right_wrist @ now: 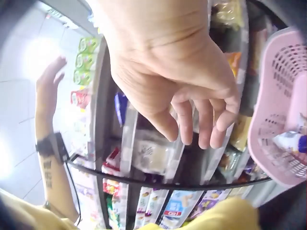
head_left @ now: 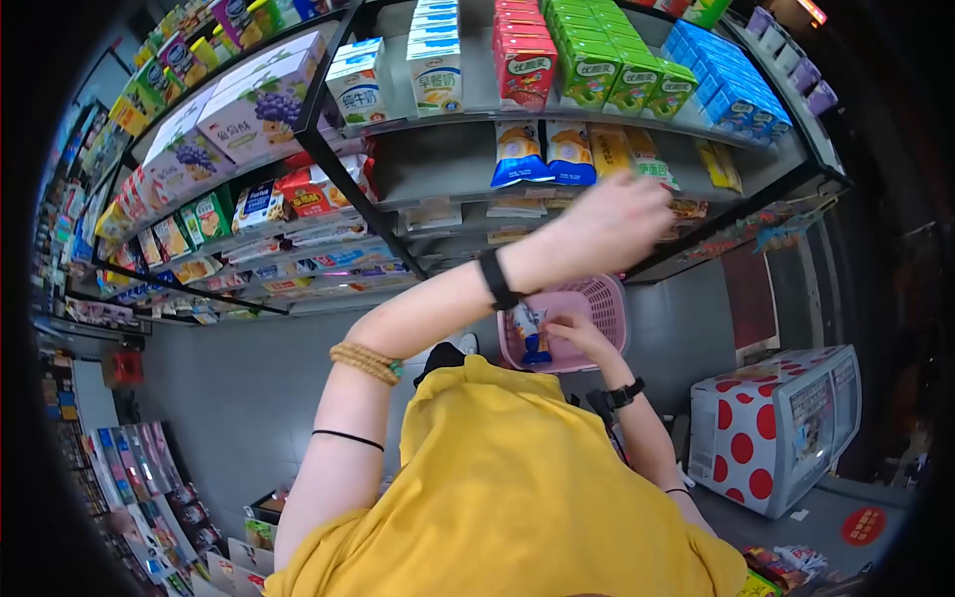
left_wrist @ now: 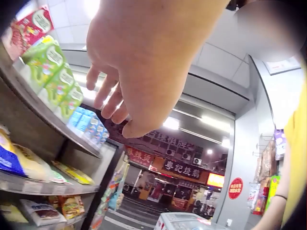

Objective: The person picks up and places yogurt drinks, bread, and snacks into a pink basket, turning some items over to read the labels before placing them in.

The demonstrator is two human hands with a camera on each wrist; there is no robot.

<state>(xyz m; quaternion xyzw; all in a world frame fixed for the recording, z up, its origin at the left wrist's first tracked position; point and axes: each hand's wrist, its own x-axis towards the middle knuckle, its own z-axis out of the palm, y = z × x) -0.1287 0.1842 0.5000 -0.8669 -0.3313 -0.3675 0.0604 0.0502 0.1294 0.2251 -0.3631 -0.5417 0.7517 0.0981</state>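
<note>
My left hand (head_left: 627,221) is raised in front of the middle shelf, overlapping a row of packaged bread (head_left: 612,154) in the head view. Its fingers (left_wrist: 114,101) look loosely bent around nothing in the left wrist view. Blue-and-white packets (head_left: 570,154) lie on that shelf just left of the hand. Lower down, my right hand (head_left: 587,336) hangs over a pink plastic basket (head_left: 619,313). Loosely curled fingers (right_wrist: 205,122) with nothing between them show in the right wrist view. Inside the basket lies a blue-and-white packet (head_left: 532,336), left of the right hand.
Milk cartons (head_left: 435,75) and green drink boxes (head_left: 612,75) line the top shelf. Grape-printed boxes (head_left: 259,104) fill the left unit. A red-dotted freezer (head_left: 741,438) stands at the right, and grey floor (head_left: 239,388) spreads at the left.
</note>
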